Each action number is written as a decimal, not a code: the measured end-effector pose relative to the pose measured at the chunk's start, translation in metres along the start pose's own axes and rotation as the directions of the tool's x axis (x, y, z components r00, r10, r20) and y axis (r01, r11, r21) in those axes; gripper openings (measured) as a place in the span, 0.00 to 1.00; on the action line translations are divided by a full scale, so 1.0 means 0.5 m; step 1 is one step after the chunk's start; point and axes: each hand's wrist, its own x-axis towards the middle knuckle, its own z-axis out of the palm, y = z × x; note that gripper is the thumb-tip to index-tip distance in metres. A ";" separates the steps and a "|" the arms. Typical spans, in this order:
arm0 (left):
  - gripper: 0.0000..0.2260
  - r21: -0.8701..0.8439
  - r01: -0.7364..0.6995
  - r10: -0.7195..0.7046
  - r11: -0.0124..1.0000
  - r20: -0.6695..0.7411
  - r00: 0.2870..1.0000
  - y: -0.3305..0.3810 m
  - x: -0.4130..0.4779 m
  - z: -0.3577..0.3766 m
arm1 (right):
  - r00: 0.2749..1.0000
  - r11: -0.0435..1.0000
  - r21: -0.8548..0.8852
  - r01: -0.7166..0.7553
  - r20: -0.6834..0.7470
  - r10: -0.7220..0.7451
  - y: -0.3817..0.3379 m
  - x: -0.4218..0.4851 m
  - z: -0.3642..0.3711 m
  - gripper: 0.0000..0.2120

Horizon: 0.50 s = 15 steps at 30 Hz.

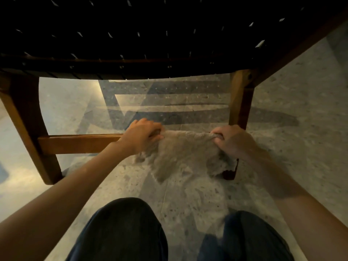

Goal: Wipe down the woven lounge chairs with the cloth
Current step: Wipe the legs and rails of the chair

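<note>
Fluffy beige cloth (184, 153) draped over low brown wooden crossbar (79, 143) of dark woven lounge chair (131, 34), right of centre. Left hand (143, 134) and right hand (232, 141) gripping its bunched upper corners, fingers curled.

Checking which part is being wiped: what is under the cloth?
The wooden rail runs under the cloth, which the left hand and right hand grip. Its covered stretch is hidden; a dark chair foot peeks out below.
</note>
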 end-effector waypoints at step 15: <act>0.27 0.169 -0.039 0.057 0.985 -0.100 0.993 0.034 0.033 0.113 | 0.983 0.921 -0.379 0.091 -0.112 -0.143 0.011 0.032 0.130 0.28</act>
